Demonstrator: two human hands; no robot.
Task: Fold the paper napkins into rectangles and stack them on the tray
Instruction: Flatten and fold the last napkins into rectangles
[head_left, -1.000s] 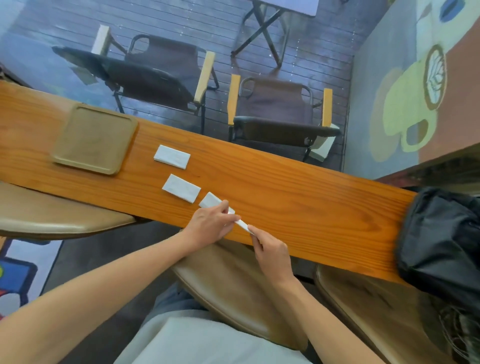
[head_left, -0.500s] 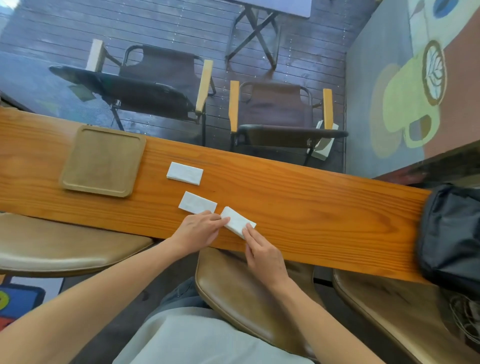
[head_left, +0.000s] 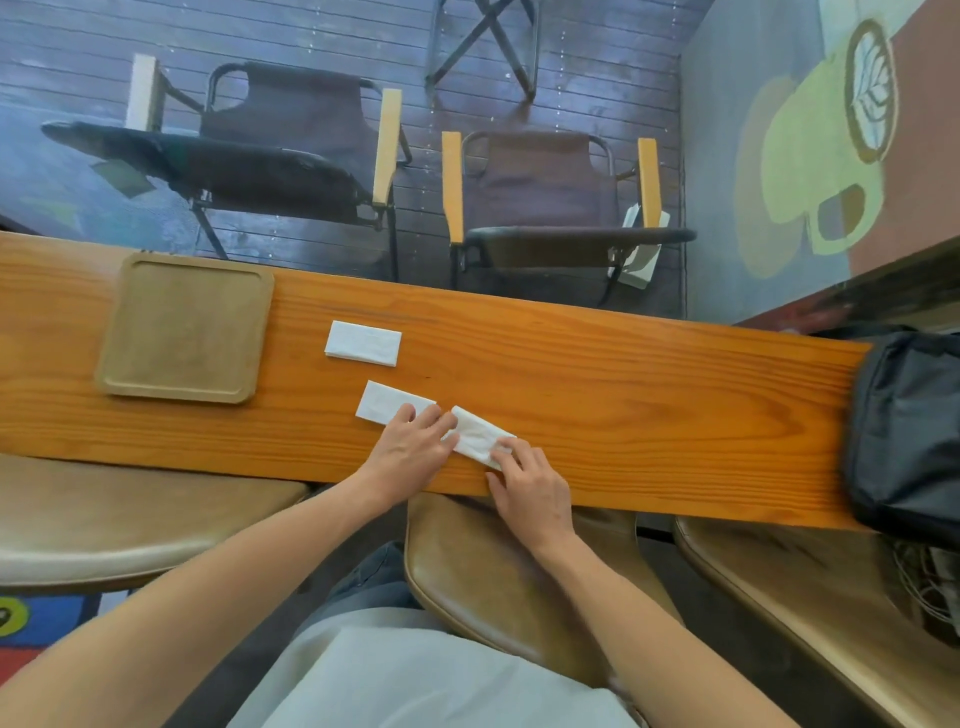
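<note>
the third napkin (head_left: 480, 438), a thin strip on edge a second ago, is now laid flat and folded on the wooden counter (head_left: 623, 395), pressed under straight fingers of the left hand (head_left: 413, 449) and right hand (head_left: 530, 480) (nothing gripped). two folded napkins (head_left: 363, 343) (head_left: 387, 404) lie at ten o'clock; stacking on the bare tray (head_left: 184, 327), farther toward ten, appears to be next.

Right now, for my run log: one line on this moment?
left hand: pressing napkin | right hand: pressing napkin | table: two folded napkins | tray: no napkins
</note>
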